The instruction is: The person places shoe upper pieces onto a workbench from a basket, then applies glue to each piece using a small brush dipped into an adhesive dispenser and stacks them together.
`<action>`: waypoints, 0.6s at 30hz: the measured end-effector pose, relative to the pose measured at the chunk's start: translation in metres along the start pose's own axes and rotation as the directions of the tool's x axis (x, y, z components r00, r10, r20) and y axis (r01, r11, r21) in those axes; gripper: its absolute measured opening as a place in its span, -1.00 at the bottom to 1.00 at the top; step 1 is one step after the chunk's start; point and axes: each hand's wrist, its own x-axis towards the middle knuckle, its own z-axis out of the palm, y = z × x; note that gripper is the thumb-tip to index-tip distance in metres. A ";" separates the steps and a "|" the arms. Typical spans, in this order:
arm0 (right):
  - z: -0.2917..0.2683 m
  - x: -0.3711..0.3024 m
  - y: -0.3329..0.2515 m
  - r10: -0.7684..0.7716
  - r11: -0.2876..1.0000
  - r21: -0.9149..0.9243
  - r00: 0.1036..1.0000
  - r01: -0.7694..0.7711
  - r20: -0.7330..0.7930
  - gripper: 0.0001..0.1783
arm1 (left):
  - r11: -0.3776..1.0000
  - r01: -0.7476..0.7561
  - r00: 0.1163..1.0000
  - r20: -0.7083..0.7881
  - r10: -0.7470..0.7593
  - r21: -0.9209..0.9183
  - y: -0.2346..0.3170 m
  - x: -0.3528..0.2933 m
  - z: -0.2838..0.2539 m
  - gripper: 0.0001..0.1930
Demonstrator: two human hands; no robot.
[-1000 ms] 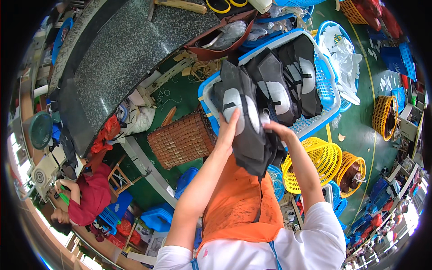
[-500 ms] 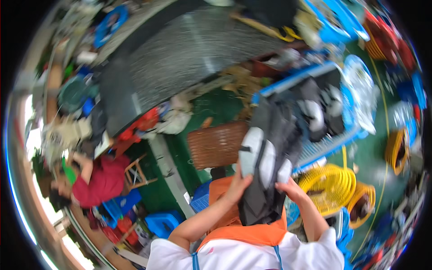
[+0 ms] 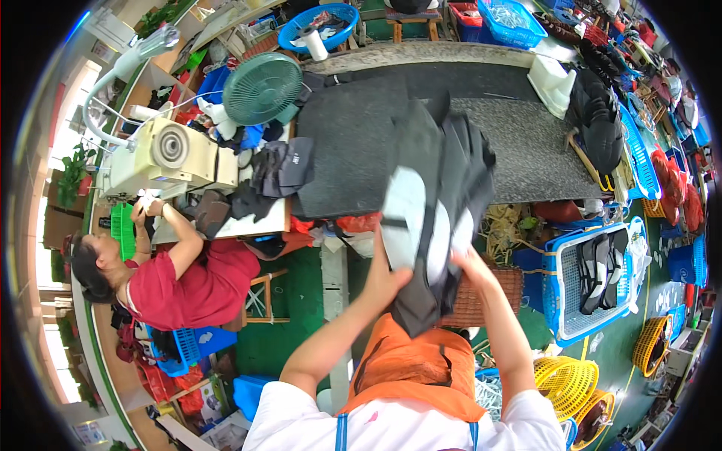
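Observation:
Between my hands is a thick bundle of dark grey fabric pieces with white patches point(image 3: 421, 203), looking like shoe uppers. My left hand point(image 3: 386, 276) grips its left side near the lower end, thumb on top. On the right side, my right hand point(image 3: 474, 270) clasps it, with the thumb against a white patch. The fingers of both hands are partly hidden beneath the bundle. Its far end, slightly blurred, is over the black worktable point(image 3: 353, 150). More such pieces point(image 3: 602, 270) lie in a blue-rimmed basket point(image 3: 555, 304) at the right.
At the left a person in a red shirt point(image 3: 184, 286) sits by a cream sewing machine point(image 3: 177, 154). A green fan point(image 3: 263, 89) and dark cloth pieces point(image 3: 282, 167) are nearby. A brown woven stool point(image 3: 496, 297) stands below the bundle; yellow baskets point(image 3: 568, 383) stand at lower right.
My view has turned toward the right and steadied, with the table now ahead. The bundle has come away from above the blue basket and is now in front of the worktable, still in both hands.

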 end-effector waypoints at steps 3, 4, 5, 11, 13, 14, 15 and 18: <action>0.053 0.091 -0.022 -0.108 0.947 0.314 0.989 0.071 0.104 -0.30 | 0.987 -0.157 0.985 -0.068 0.159 0.023 0.017 0.058 -0.064 0.00; 0.064 0.120 -0.026 0.003 0.930 0.365 0.995 -0.040 0.102 -0.35 | 0.969 -0.228 0.968 -0.087 0.236 0.091 0.014 0.076 -0.080 -0.03; 0.072 0.142 -0.025 0.052 0.920 0.386 0.996 -0.075 0.069 -0.33 | 0.949 -0.241 0.958 -0.106 0.267 0.205 0.007 0.096 -0.093 -0.04; 0.084 0.137 0.062 -0.258 0.883 -0.460 0.916 0.094 -0.308 -0.41 | 0.893 0.210 0.945 -0.318 -0.080 0.397 -0.076 0.145 -0.097 -0.05; 0.064 0.089 0.090 -0.128 0.967 -0.236 0.983 0.095 -0.133 -0.44 | 0.907 0.150 0.933 -0.360 0.002 0.393 -0.088 0.144 -0.096 -0.07; 0.052 0.069 0.103 0.081 0.958 -0.266 0.990 -0.109 -0.112 -0.48 | 0.909 0.085 0.939 -0.338 0.065 0.409 -0.088 0.142 -0.097 -0.07; 0.037 0.042 0.116 0.170 0.927 -0.325 0.982 -0.189 -0.087 -0.57 | 0.907 0.043 0.956 -0.280 0.084 0.420 -0.085 0.139 -0.100 -0.06; -0.011 -0.030 0.153 0.368 0.727 -0.483 0.871 -0.488 -0.326 -0.66 | 0.865 -0.082 0.901 -0.334 0.277 0.495 -0.064 0.139 -0.104 -0.06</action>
